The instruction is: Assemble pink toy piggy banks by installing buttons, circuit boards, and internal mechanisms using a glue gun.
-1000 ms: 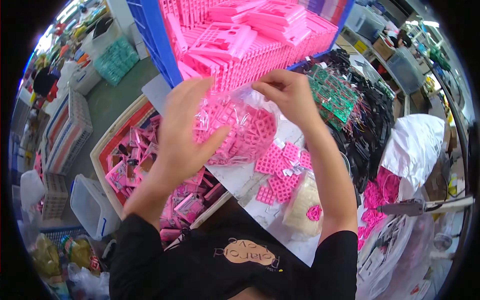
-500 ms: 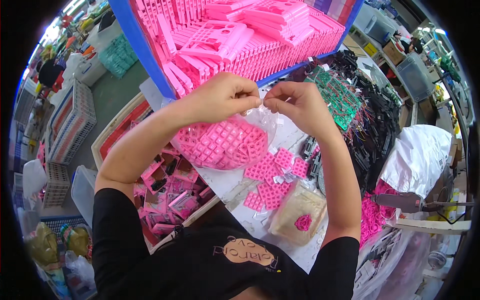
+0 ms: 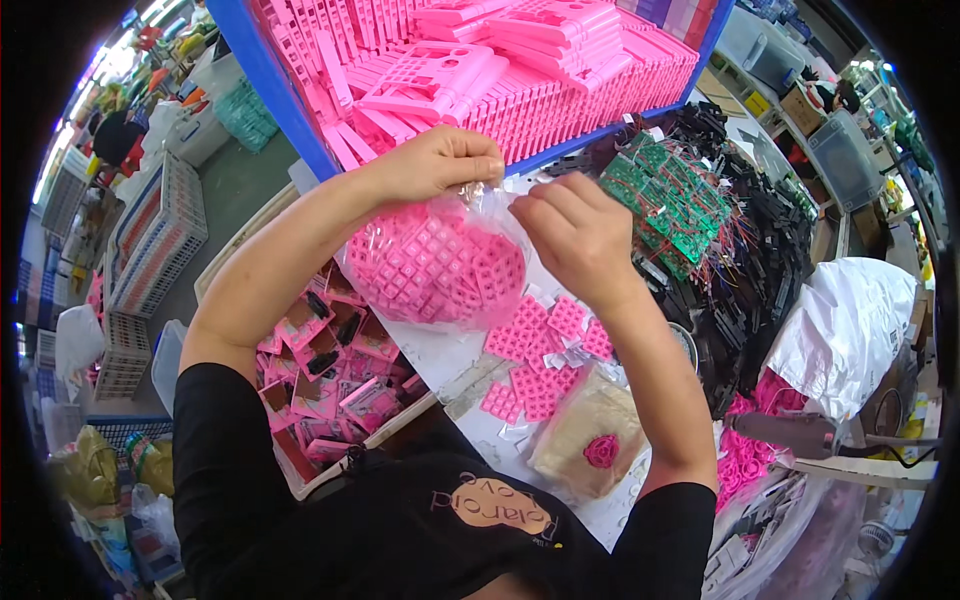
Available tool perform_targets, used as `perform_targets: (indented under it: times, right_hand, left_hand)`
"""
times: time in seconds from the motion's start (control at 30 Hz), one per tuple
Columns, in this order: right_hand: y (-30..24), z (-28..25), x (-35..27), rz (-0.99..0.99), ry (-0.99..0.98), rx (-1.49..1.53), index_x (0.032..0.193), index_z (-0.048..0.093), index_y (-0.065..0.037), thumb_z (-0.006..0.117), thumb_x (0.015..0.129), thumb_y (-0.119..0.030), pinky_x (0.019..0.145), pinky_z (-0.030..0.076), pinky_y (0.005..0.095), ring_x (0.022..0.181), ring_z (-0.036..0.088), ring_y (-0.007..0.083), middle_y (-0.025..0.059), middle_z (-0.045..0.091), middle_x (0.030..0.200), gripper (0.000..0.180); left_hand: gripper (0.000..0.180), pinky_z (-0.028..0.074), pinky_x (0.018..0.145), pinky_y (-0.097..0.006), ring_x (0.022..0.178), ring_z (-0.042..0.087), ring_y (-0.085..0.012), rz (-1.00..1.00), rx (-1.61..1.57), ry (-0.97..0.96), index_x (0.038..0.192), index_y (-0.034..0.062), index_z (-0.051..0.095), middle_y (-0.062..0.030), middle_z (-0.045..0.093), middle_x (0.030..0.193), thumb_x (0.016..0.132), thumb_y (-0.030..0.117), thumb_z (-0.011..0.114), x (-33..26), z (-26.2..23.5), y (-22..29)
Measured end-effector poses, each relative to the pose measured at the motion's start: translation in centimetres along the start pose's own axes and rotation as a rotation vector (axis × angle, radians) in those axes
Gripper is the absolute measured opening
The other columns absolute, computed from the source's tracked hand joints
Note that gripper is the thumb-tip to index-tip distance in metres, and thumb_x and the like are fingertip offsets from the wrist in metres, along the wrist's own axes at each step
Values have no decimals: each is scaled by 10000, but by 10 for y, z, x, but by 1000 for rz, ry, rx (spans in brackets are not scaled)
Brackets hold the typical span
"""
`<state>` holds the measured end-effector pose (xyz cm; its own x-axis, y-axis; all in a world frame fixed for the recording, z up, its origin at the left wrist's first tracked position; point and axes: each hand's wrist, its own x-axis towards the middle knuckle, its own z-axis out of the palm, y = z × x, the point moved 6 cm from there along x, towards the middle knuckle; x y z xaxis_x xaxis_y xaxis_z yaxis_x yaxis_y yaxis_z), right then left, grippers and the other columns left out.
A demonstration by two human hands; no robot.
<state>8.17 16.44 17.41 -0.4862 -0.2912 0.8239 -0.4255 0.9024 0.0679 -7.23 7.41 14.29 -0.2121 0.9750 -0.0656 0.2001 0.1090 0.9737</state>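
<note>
A clear plastic bag (image 3: 440, 265) full of pink keypad pieces rests on the white table, below the blue crate. With bent fingers, my left hand (image 3: 440, 165) pinches the gathered top of this bag. My right hand (image 3: 580, 240) is closed at the bag's upper right edge, where the film reaches its fingertips. The fingers' inner side is hidden there. Loose pink keypad pieces (image 3: 540, 385) lie on the table just below the bag.
A blue crate (image 3: 265, 90) with stacked pink plastic housings stands at the far side. Green circuit boards (image 3: 665, 205) and black parts (image 3: 755, 260) are heaped on the right. A box of pink assemblies (image 3: 330, 370) is at left; a soldering iron (image 3: 780, 430) is at right.
My hands were fingertip to fingertip above the bag. They have moved apart, the left one up and left, the right one lower. The bag's top is now lifted and stretched between them.
</note>
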Motion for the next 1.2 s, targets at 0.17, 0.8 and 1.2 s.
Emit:
perform_targets:
  times: [0.17, 0.8, 1.2]
  right_hand:
    - [20, 2, -12, 331, 45, 306, 830, 673, -58, 787, 777, -86, 622, 498, 385, 734, 628, 273, 86, 649, 804, 128]
    - [89, -91, -249, 1009, -156, -76, 846, 640, -14, 712, 903, -121, 587, 474, 346, 616, 626, 240, 118, 626, 703, 141]
    - [150, -150, -210, 1422, -189, -667, 1499, 347, -67, 755, 864, -435, 840, 532, 476, 928, 718, 378, 215, 735, 987, 840]
  left_hand:
    - [204, 387, 612, -261, 684, 476, -63, 260, 501, 92, 938, 13, 641, 50, 548, 741, 964, 213, 671, -7, 15, 21]
    - [174, 333, 594, -242, 650, 435, -44, 238, 472, 417, 763, 27, 619, 50, 513, 702, 901, 99, 698, -99, -64, 35]
    - [173, 334, 642, -257, 691, 418, -74, 461, 425, 484, 783, 36, 627, 33, 519, 734, 908, 117, 714, -156, -83, 61]
